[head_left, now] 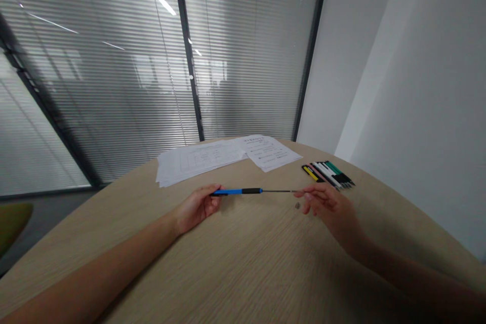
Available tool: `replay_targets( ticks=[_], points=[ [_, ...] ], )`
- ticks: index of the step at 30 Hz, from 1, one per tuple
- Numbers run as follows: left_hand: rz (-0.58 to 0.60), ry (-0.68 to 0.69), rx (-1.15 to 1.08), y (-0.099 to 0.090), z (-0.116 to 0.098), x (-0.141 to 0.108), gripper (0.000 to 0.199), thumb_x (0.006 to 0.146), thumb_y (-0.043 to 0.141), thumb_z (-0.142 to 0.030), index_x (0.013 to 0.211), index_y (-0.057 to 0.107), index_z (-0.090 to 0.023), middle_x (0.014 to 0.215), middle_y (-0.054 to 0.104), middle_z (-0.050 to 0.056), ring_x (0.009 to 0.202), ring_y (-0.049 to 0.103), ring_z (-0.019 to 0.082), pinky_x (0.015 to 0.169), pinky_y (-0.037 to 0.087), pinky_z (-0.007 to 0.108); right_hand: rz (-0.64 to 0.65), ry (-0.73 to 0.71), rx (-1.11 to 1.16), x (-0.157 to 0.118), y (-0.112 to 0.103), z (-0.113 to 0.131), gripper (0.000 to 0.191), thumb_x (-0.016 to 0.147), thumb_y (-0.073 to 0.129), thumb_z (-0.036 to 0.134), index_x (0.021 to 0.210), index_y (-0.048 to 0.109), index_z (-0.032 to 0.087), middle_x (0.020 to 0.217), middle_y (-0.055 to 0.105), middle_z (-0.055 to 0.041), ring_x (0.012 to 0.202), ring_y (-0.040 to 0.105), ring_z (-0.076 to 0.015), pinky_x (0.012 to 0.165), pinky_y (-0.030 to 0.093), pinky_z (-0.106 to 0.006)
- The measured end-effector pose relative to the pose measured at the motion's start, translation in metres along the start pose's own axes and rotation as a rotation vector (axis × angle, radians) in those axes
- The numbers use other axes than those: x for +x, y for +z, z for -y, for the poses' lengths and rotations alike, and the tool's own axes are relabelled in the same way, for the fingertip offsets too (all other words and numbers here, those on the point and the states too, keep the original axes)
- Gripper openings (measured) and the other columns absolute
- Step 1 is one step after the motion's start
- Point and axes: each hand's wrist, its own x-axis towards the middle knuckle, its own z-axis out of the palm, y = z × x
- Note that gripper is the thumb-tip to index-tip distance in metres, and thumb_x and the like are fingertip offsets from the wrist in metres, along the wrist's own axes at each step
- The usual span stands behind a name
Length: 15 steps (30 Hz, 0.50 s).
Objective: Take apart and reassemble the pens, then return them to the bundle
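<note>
in the head view, your left hand [199,207] pinches a slim blue pen barrel [237,192] with a black grip, above a pale wood-grain table [228,273]; your right hand [330,207] pinches the tip of a thin dark rod [277,191] extending from it. beyond the barrel lie white printed paper sheets [205,157]; to its right, a row of multicoloured pens [328,174].

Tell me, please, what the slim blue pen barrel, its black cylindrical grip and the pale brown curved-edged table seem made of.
Blue pen barrel: probably smooth plastic, given its even, bright colour. Black grip: perhaps matte rubber, as it looks dull. Pale brown table: wood or wood-look laminate, low-sheen, showing fine grain.
</note>
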Motion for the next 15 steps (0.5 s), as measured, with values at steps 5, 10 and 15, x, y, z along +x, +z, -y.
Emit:
replay_targets(
  ticks=[5, 10, 15],
  points=[
    [0.015, -0.007, -0.004, -0.001, 0.001, 0.001, 0.025, 0.083, 0.039, -0.010, 0.067, 0.058, -0.009, 0.042, 0.049, -0.001, 0.035, 0.044, 0.004, 0.035, 0.037, 0.010, -0.076, -0.098, -0.300, -0.004, -0.005, -0.005, 0.017, 0.075, 0.047, 0.034, 0.078, 0.055, 0.019, 0.062, 0.059, -0.0016, 0.048, 0.052, -0.0116, 0.046, 0.042, -0.023],
    [0.023, -0.006, -0.012, -0.002, 0.001, 0.001, 0.024, 0.083, 0.039, -0.010, 0.069, 0.058, -0.009, 0.043, 0.049, -0.002, 0.036, 0.045, 0.004, 0.035, 0.037, 0.010, -0.102, -0.274, -0.547, -0.001, -0.007, -0.009, 0.017, 0.080, 0.042, 0.029, 0.076, 0.056, 0.019, 0.060, 0.053, -0.0002, 0.050, 0.049, -0.0114, 0.047, 0.039, -0.022],
    [0.023, 0.012, -0.013, -0.003, 0.000, 0.002, 0.023, 0.083, 0.039, -0.011, 0.070, 0.058, -0.010, 0.043, 0.048, -0.002, 0.036, 0.044, 0.004, 0.036, 0.038, 0.011, 0.077, -0.532, -0.922, 0.001, -0.001, -0.027, 0.021, 0.082, 0.040, 0.023, 0.071, 0.058, 0.017, 0.071, 0.055, -0.0047, 0.062, 0.052, -0.0141, 0.054, 0.038, -0.025]
  ],
)
